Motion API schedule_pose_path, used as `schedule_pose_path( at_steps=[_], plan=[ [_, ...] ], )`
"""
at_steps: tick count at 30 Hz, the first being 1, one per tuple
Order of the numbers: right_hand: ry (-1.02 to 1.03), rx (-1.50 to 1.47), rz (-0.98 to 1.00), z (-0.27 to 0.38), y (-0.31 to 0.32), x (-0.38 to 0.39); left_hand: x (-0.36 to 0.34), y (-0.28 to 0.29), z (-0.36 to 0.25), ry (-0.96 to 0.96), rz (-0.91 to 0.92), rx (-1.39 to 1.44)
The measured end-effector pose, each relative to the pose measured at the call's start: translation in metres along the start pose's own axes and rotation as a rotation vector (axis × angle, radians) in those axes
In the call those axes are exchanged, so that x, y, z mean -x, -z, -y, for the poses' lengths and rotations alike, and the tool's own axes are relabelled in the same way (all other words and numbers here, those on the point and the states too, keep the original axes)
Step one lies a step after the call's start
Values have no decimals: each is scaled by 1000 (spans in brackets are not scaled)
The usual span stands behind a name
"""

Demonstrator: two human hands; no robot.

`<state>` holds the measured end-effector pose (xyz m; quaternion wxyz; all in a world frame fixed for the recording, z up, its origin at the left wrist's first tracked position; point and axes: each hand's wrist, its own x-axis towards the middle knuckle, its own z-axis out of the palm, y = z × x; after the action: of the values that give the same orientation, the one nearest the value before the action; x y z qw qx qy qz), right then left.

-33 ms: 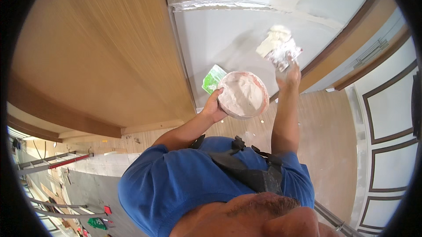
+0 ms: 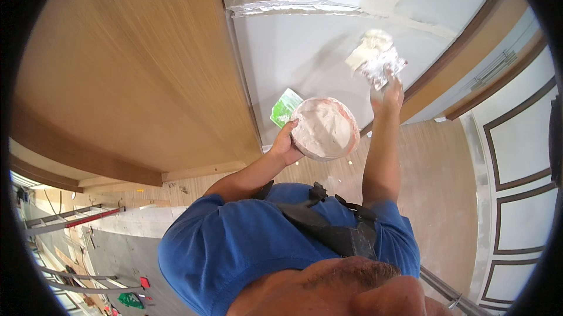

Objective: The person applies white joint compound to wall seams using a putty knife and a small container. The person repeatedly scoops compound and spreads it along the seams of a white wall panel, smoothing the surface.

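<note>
My left hand (image 2: pixel 287 145) is closed on the rim of a round bowl (image 2: pixel 309 153), thumb on top, fingers beneath. Pale pinkish filler (image 2: pixel 325 127) lies inside it, and smears coat its rim. A green and white flat piece (image 2: pixel 285 106) sticks out past the bowl's left side; whether the same hand grips it is hidden. Farther right, my right hand (image 2: pixel 387 96) grips a putty knife (image 2: pixel 382 68), its blade smeared white. A thick lump of cream-coloured filler (image 2: pixel 372 43) sits at the blade's far edge, in front of the grey wall panel (image 2: pixel 281 46).
A ragged white seam (image 2: pixel 293 6) crosses the wall above my hands. Close on the left stands a large wooden panel (image 2: pixel 135 70); a wooden frame (image 2: pixel 451 52) borders the wall on the right. Ladders (image 2: pixel 76 217) and a green bag (image 2: pixel 130 300) lie at lower left.
My right hand and the putty knife have shifted slightly right, the filler lump with them. The bowl in my left hand has barely moved.
</note>
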<state>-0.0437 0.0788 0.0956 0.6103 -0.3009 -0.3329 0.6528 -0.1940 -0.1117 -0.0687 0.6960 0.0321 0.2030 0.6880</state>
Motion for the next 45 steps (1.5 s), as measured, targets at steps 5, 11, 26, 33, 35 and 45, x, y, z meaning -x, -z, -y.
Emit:
schedule_pose_path(
  at_steps=[5,11,26,33,35,45],
  plan=[
    [669,315,-31,-7,-46,-60,-2,3,-10,132,68,7],
    [990,785,-168,-51,-126,-51,3,31,-15,185,101,-22],
    [874,1501,-126,-124,-180,7,24,47,-41,307,150,-26],
    [1091,1272,171,-156,-124,53,17,54,-38,335,136,27],
    [916,1070,131,-134,-103,51,19,52,-38,334,80,-17],
    [934,772,-118,-54,-97,-37,32,54,-31,253,82,28]
  ],
)
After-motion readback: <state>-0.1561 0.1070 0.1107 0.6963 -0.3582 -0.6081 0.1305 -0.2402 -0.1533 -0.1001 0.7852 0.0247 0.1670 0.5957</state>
